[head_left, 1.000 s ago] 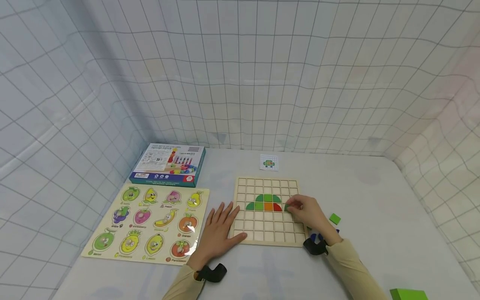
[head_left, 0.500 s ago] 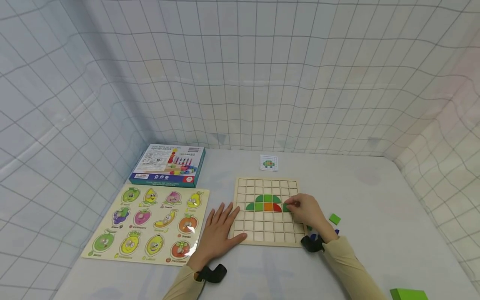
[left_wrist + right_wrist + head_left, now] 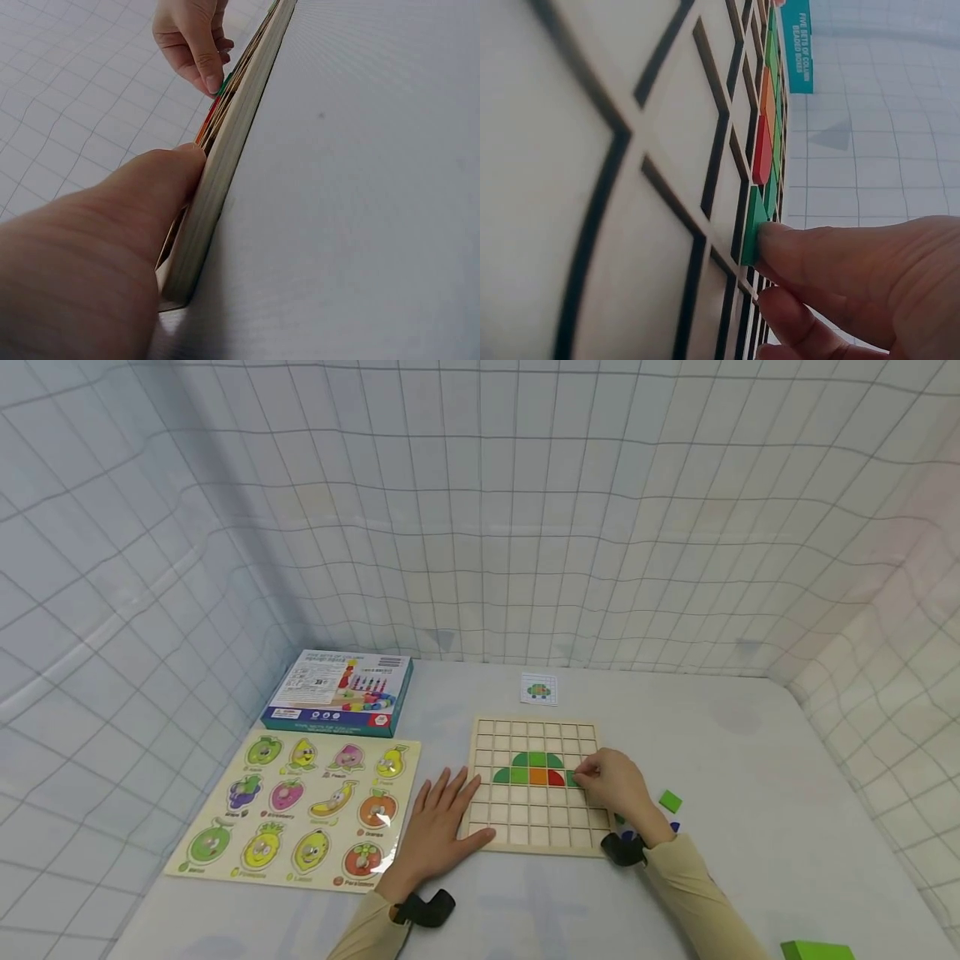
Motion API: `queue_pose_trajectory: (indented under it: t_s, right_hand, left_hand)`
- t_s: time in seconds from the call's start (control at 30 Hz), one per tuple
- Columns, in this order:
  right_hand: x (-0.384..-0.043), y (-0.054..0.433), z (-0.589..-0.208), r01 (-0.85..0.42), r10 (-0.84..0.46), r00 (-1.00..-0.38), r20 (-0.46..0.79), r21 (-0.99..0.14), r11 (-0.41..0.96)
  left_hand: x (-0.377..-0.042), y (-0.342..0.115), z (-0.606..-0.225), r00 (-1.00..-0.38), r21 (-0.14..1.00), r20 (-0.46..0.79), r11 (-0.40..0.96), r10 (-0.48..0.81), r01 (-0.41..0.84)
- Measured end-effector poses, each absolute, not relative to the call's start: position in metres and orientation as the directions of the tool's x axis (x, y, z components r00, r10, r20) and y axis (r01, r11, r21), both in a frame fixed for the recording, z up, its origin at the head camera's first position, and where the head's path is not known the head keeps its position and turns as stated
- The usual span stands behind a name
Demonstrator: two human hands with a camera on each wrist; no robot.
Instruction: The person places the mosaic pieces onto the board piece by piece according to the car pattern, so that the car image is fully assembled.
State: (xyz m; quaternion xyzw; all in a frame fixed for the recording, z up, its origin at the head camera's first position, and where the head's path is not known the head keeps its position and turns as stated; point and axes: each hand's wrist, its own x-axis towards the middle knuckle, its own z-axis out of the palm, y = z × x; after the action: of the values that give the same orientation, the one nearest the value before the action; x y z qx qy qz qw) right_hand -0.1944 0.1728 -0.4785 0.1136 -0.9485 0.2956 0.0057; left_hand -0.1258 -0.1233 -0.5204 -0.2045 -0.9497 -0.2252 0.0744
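Note:
A wooden grid board (image 3: pixel 517 814) lies on the table. Green tiles (image 3: pixel 537 759), an orange tile (image 3: pixel 537 776) and a red tile (image 3: pixel 556 777) fill a domed patch of its cells. My left hand (image 3: pixel 438 831) rests with straight fingers along the board's left edge, its thumb (image 3: pixel 176 169) on the near side. At the right end of the tile row, my right hand (image 3: pixel 621 785) pinches a dark green tile (image 3: pixel 753 225). This tile sits at a grid cell beside the red one; the index fingertip is partly hidden behind the thumb.
Behind the board lies a small picture card (image 3: pixel 538 689). A fruit puzzle board (image 3: pixel 292 827) and a boxed toy (image 3: pixel 337 693) stand at left. Right of the board are a loose green tile (image 3: pixel 670 801) and blue pieces (image 3: pixel 675 827), partly hidden. A green block (image 3: pixel 817 950) shows at bottom right.
My right hand has moved slightly left and lowered the dark green tile onto the cell right of the red tile. My left hand has stayed in place.

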Motion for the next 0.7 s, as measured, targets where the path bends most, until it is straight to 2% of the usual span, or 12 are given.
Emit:
queue_pose_trajectory:
  t_s: [0.2,0.33,0.47,0.6,0.7]
  right_hand:
    - [-0.193,0.174,-0.477,-0.229,-0.23,-0.971,0.069,-0.554,0.8]
    - [-0.191,0.18,-0.476,-0.283,-0.3,-0.952,0.067,-0.571,0.771]
    - [-0.186,0.192,-0.477,-0.362,-0.353,-0.926,0.137,-0.597,0.716]
    - [-0.18,0.214,-0.479,-0.376,-0.29,-0.926,0.24,-0.597,0.709]
    - [-0.173,0.23,-0.481,-0.317,-0.211,-0.947,0.242,-0.603,0.732]
  left_hand:
    - [-0.126,-0.124,-0.521,-0.905,0.397,0.232,0.815,0.356,0.422]
    - [-0.127,-0.124,-0.521,-0.907,0.398,0.228,0.816,0.354,0.419]
    - [-0.128,-0.124,-0.522,-0.907,0.393,0.228,0.819,0.353,0.418]
    - [-0.128,-0.123,-0.522,-0.908,0.399,0.223,0.817,0.354,0.416]
    - [-0.127,-0.123,-0.522,-0.911,0.402,0.215,0.818,0.351,0.41]
